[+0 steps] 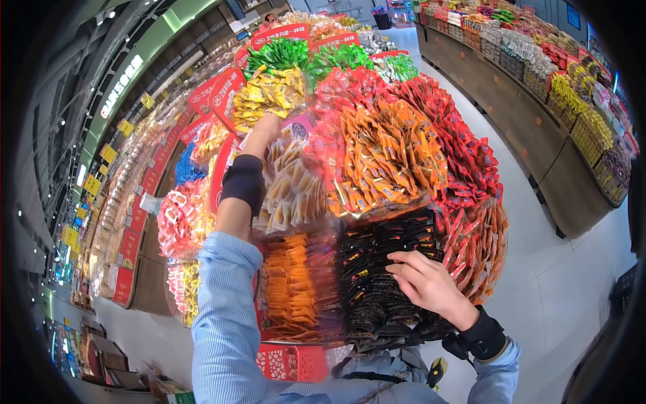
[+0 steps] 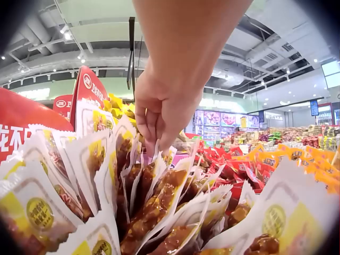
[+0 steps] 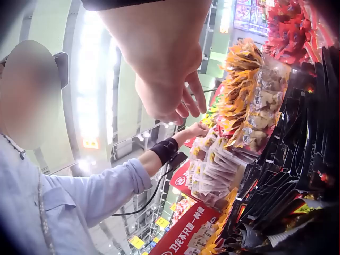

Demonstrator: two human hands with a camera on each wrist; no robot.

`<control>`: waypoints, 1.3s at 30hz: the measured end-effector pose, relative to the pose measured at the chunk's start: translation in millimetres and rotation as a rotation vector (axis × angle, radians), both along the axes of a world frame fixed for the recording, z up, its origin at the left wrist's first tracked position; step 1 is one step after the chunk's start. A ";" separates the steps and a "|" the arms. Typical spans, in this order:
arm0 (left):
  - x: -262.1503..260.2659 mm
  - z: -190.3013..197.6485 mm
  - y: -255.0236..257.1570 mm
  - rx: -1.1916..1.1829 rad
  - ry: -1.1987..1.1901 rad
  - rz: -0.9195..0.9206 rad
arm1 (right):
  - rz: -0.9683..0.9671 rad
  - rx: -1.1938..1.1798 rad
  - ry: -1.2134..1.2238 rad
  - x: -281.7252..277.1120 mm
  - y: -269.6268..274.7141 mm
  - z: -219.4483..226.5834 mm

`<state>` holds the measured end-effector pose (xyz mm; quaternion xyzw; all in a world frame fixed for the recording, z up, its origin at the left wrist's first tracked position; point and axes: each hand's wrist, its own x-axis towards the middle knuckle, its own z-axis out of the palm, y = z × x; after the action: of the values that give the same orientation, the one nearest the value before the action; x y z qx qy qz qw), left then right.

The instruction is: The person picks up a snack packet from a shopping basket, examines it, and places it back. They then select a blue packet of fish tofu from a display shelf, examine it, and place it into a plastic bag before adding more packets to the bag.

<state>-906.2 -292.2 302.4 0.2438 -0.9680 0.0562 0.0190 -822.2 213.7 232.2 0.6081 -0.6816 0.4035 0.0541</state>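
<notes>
My left hand (image 1: 268, 128) reaches to the back of a pile of white-edged clear snack packets (image 1: 291, 185), beside yellow packets (image 1: 269, 94). In the left wrist view, its bent fingers (image 2: 151, 130) point down and pinch at the top of one snack packet, partly hidden among the upright ones, which show brown food inside. My right hand (image 1: 427, 283) hovers over rows of black packets (image 1: 377, 269), palm down, with loosely bent fingers and nothing in them. The right wrist view shows this hand (image 3: 167, 95) from beneath, above the black packets.
Orange packets (image 1: 387, 158) and red packets (image 1: 464, 148) heap up at centre and right. Thin orange packets (image 1: 289, 286) stand in front. Red sign boards (image 1: 227, 94) rise at the left and back. A red basket (image 1: 313, 363) stands near my body; another snack counter (image 1: 525, 101) runs along the right.
</notes>
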 end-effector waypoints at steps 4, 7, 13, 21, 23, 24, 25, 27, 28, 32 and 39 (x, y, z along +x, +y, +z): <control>-8.2 -4.8 5.2 -0.053 -0.076 0.046 | -0.010 0.010 -0.009 -3.0 -1.5 -3.5; 0.6 -5.5 17.2 -0.074 -0.084 0.015 | -0.016 0.011 -0.030 -3.4 -3.0 -2.4; 0.0 5.9 16.8 -0.063 -0.069 -0.012 | -0.010 -0.024 -0.013 -2.8 -3.1 -3.0; 68.5 41.0 -35.1 -0.075 0.139 0.197 | 0.025 -0.080 0.019 1.1 -9.2 1.2; 74.1 32.0 -41.9 -0.032 0.109 0.235 | 0.035 -0.071 0.013 4.1 -10.5 2.9; 76.1 27.9 -37.2 -0.025 0.114 0.247 | 0.038 -0.066 0.011 5.3 -11.1 3.6; 76.3 24.9 -33.2 -0.018 0.118 0.259 | 0.038 -0.063 0.007 6.3 -11.7 3.5; 73.3 20.4 -30.9 -0.012 0.126 0.288 | 0.039 -0.051 0.000 9.2 -12.7 2.0; 70.4 17.4 -31.2 -0.023 0.126 0.292 | 0.044 -0.049 -0.007 10.7 -13.2 0.8; 73.6 18.5 5.5 -0.065 0.033 0.291 | 0.073 -0.050 -0.032 22.8 -20.0 -0.5; 127.6 84.2 61.0 -0.008 0.620 -0.004 | 0.073 -0.061 -0.050 50.8 -33.0 12.8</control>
<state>-778.5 -231.3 386.6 0.2473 -0.9162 -0.0170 0.3148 -771.4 180.7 244.9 0.6201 -0.6475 0.4411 0.0408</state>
